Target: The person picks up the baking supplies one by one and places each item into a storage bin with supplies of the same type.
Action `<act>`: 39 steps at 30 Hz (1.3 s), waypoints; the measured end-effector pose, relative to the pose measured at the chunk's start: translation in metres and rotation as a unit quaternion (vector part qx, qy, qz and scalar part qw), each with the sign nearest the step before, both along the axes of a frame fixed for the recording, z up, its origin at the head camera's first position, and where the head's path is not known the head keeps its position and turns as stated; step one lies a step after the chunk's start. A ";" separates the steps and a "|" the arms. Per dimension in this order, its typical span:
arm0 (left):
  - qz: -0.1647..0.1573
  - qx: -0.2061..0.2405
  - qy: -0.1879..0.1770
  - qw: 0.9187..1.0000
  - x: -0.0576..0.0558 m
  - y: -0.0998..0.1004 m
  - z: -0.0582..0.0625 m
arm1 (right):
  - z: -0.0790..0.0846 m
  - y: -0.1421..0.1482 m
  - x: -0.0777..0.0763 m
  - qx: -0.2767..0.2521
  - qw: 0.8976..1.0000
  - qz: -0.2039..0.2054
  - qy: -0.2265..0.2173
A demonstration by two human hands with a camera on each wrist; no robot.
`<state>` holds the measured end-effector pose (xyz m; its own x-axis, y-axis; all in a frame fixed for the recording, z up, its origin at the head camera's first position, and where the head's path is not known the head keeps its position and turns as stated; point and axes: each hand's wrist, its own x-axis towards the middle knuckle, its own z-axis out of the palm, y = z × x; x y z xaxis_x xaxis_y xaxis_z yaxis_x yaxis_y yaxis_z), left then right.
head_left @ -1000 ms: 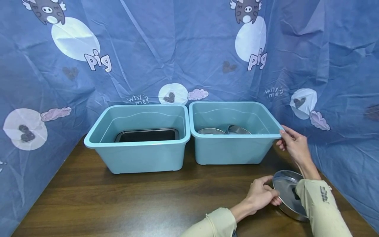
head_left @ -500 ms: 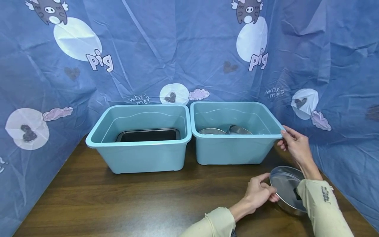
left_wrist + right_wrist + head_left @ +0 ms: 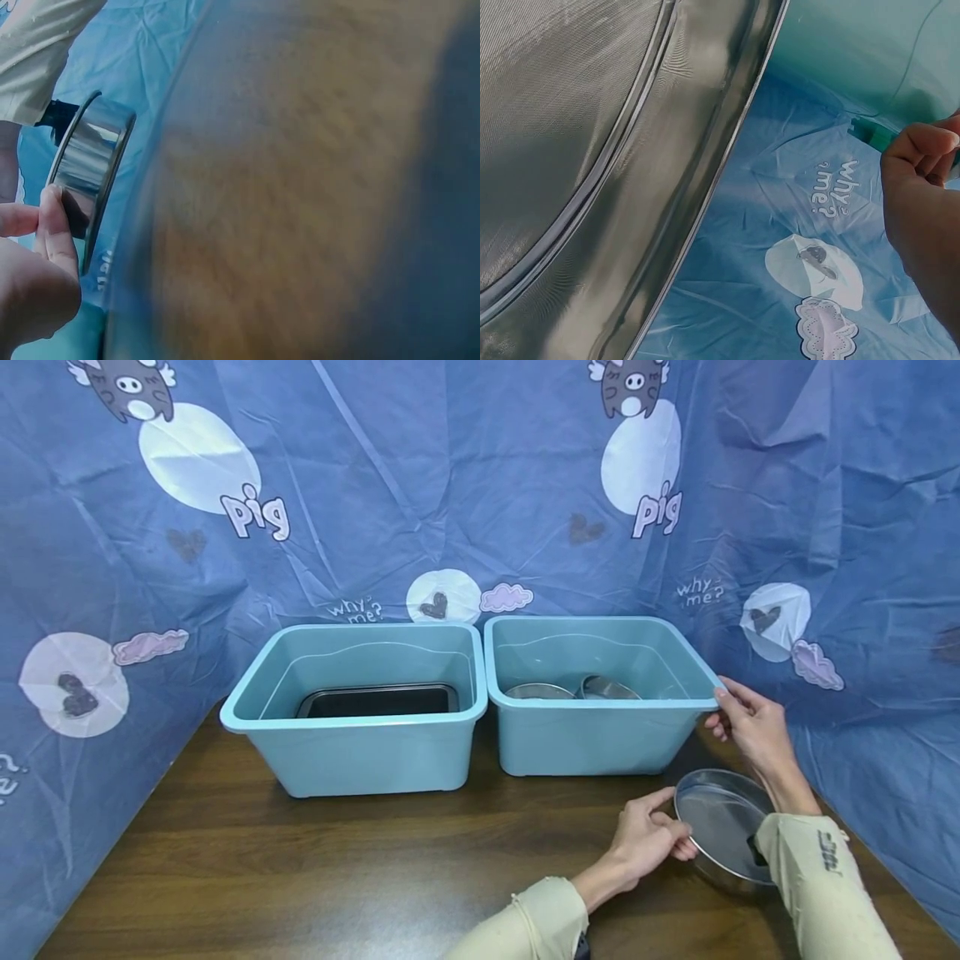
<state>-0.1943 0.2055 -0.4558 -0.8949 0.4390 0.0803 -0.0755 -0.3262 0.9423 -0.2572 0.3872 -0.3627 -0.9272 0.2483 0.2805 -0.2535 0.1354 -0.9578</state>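
Note:
My left hand (image 3: 647, 841) grips the near-left rim of a round metal sieve (image 3: 716, 818), thumb on top and fingers beneath. The sieve is tilted above the table at the right, its right part hidden by my right sleeve. In the right wrist view the sieve's fine mesh (image 3: 547, 135) shows close up. The left wrist view shows the sieve's shiny side wall (image 3: 94, 154) by my fingertips. My right hand (image 3: 756, 727) pinches the front right corner of the right blue-green bin (image 3: 585, 739). In that bin lie round metal pieces (image 3: 540, 692), partly hidden by the front wall.
A second blue-green bin (image 3: 360, 760) stands close on the left, with a dark rectangular baking pan (image 3: 382, 700) inside. Both bins are on a brown wooden table (image 3: 360, 877). Blue printed cloth (image 3: 360, 485) hangs behind and at both sides.
My left hand has carried the sieve slightly up and to the left, nearer the right bin. The right hand keeps hold of the bin's corner.

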 end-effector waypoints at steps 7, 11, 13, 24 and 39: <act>-0.002 0.005 0.012 1.000 -0.004 -0.007 0.001 | 0.000 0.000 0.000 0.001 1.000 0.000 -0.003; 0.001 0.005 0.010 1.000 -0.004 -0.010 0.001 | -0.001 -0.001 0.001 0.010 1.000 -0.004 -0.003; 0.001 0.003 0.011 1.000 -0.005 -0.012 0.002 | -0.001 -0.001 0.001 0.009 1.000 -0.003 0.001; 0.000 -0.020 0.017 1.000 -0.010 -0.020 0.005 | -0.001 -0.001 0.001 -0.005 1.000 -0.004 -0.002; -0.009 -0.035 0.024 0.999 -0.016 -0.036 0.011 | 0.000 -0.002 0.000 -0.033 0.999 0.006 0.009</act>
<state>-0.2098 0.1699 -0.4444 -0.8822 0.4618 0.0924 -0.0344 -0.2588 0.9653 -0.2575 0.3850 -0.3628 -0.9249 0.2558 0.2814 -0.2728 0.0694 -0.9596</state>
